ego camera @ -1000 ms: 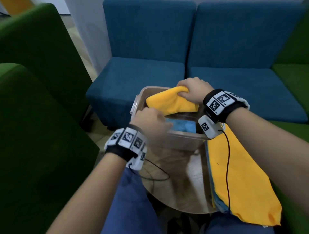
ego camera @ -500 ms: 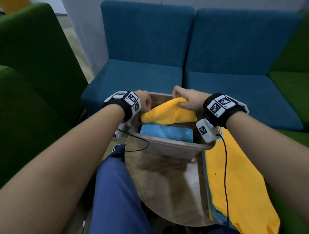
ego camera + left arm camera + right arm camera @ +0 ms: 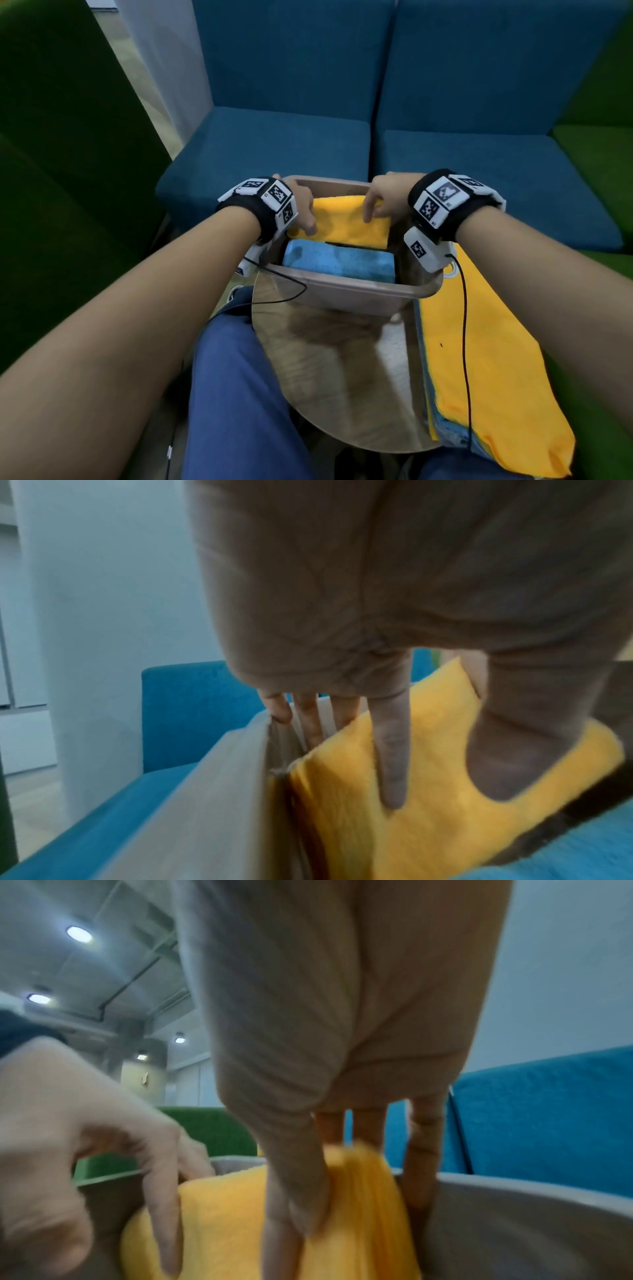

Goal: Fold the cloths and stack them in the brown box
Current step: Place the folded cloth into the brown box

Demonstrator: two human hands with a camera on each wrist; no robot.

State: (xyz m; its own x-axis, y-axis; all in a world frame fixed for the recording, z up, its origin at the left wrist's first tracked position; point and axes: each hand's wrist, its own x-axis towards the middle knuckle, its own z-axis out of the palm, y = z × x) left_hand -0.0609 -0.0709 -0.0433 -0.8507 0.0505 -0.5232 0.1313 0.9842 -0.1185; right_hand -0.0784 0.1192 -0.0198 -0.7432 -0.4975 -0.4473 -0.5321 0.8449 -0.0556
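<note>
The brown box (image 3: 346, 285) stands on the far part of a small round table. A folded blue cloth (image 3: 337, 262) fills its near half. A folded yellow cloth (image 3: 342, 222) lies in its far half. My left hand (image 3: 303, 214) is at that cloth's left end; in the left wrist view its hand (image 3: 445, 791) has index finger and thumb lying straight on the yellow cloth (image 3: 428, 831), the other fingers down along the box wall (image 3: 219, 804). My right hand (image 3: 378, 205) pinches the right end, thumb and fingers bunching the yellow cloth (image 3: 363, 1191).
A stack of unfolded cloths (image 3: 479, 359), yellow on top with blue edges below, hangs over the table's right side. The glossy round table (image 3: 335, 383) sits over my lap. Blue sofa seats (image 3: 274, 147) lie behind the box, a green armchair (image 3: 68, 171) at left.
The yellow cloth came down from above the box into its far half and now lies flatter. My left hand moved from the box's front to the cloth's left end.
</note>
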